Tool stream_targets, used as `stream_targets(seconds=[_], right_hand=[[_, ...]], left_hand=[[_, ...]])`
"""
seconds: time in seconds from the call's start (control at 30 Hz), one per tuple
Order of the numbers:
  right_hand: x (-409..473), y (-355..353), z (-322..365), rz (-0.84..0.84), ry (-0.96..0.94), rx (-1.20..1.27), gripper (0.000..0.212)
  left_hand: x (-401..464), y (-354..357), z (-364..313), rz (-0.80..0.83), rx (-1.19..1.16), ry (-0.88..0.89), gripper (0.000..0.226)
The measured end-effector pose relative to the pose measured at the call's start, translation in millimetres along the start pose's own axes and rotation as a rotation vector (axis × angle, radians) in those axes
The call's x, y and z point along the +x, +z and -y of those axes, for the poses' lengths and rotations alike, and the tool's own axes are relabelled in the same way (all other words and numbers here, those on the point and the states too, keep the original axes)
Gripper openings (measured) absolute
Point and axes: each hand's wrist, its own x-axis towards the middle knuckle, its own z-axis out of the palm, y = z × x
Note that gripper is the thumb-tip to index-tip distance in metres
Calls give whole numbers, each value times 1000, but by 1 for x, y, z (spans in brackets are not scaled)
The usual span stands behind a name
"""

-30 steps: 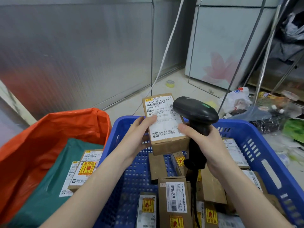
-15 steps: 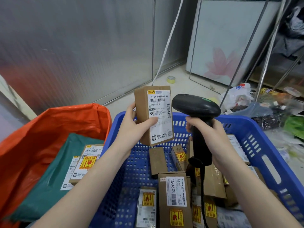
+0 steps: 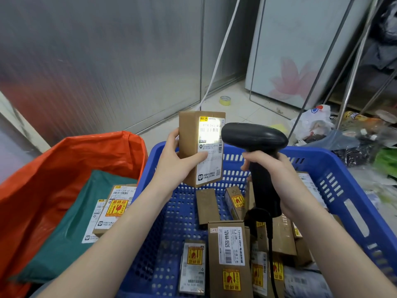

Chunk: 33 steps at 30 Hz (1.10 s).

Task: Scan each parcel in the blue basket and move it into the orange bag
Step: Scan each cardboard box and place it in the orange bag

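Note:
My left hand (image 3: 176, 162) grips a small brown cardboard parcel (image 3: 191, 147) upright above the blue basket (image 3: 335, 179), its white label facing right. My right hand (image 3: 277, 179) holds a black barcode scanner (image 3: 255, 138) by its handle, head pointed at the label from close by. A bright patch of light lies on the label's barcode. Several more brown parcels (image 3: 229, 254) with yellow fragile stickers lie in the basket. The orange bag (image 3: 53, 164) stands open to the left, holding a green mailer (image 3: 71, 222) and a labelled box (image 3: 116, 209).
A grey ribbed wall rises behind the bag. A white panel with a pink flower leans at the back right. Plastic bags and litter (image 3: 352, 136) cover the floor right of the basket. A tape roll (image 3: 225, 100) lies on the tiles. The scanner's cable hangs into the basket.
My left hand has turned the parcel upright, label towards the scanner. My right hand has brought the scanner level with the label, and light now falls on the barcode.

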Motion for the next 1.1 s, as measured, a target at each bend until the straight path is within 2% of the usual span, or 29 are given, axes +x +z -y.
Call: stream_targets(seconds=[0.9,1.0,1.1], right_hand=[[4,-3,-2,-8,-92,-18,19],[7,-3,-4,-10,-102,-34,15],[10,-2,-6,-7,-99,-23,25]], left_hand=[[3,-2,-1,-72,-10,-12,75],[3,-3,0,-82,-13,-20,70],[3,-4,0,-98,-17,-30,62]])
